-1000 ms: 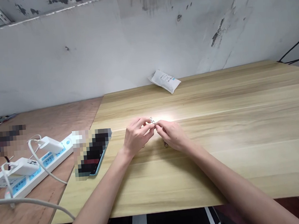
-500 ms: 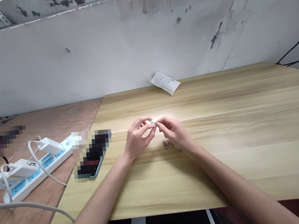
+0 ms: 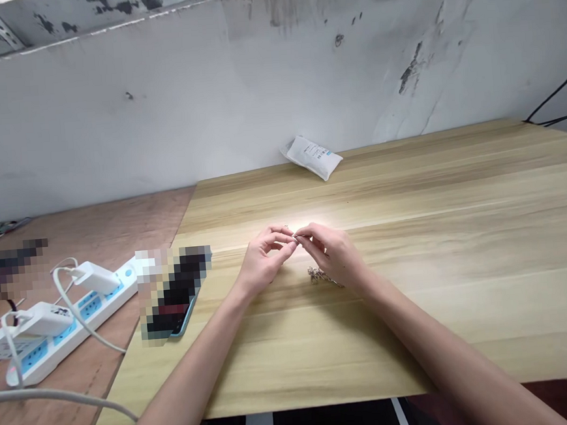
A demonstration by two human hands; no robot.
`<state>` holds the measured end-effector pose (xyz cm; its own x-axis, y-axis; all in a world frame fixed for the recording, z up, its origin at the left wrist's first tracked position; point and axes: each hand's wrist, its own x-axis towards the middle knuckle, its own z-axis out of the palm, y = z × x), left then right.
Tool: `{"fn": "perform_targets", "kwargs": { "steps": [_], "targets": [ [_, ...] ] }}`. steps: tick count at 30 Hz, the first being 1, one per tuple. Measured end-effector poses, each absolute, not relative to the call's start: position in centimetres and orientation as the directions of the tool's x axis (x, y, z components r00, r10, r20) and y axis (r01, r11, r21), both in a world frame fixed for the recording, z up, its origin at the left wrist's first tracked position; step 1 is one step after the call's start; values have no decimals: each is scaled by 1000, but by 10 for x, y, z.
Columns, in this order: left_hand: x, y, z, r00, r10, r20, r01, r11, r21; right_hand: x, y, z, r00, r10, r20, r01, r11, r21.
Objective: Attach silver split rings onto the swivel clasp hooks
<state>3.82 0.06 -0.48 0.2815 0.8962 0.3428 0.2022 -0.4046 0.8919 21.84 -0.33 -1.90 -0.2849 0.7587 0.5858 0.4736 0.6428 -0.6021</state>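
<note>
Over the middle of the light wooden table, my left hand (image 3: 264, 261) and my right hand (image 3: 336, 253) meet at the fingertips. Both are closed in a pinch around a small metal piece (image 3: 294, 236). Fingers cover most of it, and its exact kind cannot be made out. A bit of it shows above the left fingertips. Just below my right hand, a little heap of thin metal rings and chain-like parts (image 3: 316, 275) lies on the table, partly hidden by that hand.
A white plastic packet (image 3: 314, 157) lies at the table's back edge by the wall. To the left are a phone (image 3: 184, 292) and a white power strip (image 3: 89, 309) with chargers plugged in. A grey cable (image 3: 57, 394) crosses the lower left.
My left index finger has come down closer to the thumb, and less of the metal piece shows. My right hand has hardly moved.
</note>
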Motion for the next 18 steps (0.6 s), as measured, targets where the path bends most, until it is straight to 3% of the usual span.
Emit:
{"fn": "perform_targets", "kwargs": {
  "steps": [18],
  "targets": [
    [39,1,-3,298,929,219,156,-273,949,218,-4,-20,-323,741,589,558,652,-513]
  ]
}}
